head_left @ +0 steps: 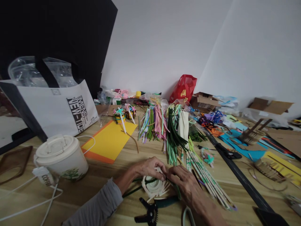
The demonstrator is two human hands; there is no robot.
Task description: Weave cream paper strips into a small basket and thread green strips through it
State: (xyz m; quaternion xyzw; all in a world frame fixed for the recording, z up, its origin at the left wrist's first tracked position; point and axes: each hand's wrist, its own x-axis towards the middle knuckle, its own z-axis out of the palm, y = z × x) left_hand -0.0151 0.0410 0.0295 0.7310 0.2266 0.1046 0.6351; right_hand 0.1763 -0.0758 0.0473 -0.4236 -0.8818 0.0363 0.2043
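Head view: what do the fingers hold?

Left fingers (157,166) and right fingers (181,176) pinch closed on the rim of a white paper-strip coil (154,185) on the table (77,201), a green strip (133,191) trailing away. Shaping strips, seemingly; the next move calls for a firm pinch.

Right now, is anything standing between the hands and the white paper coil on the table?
Nothing visible stands between them: the left hand and right hand are at the white paper coil, fingers at its upper edge. A green stem runs out beside it, and black pliers lie nearer the person, not in the way.
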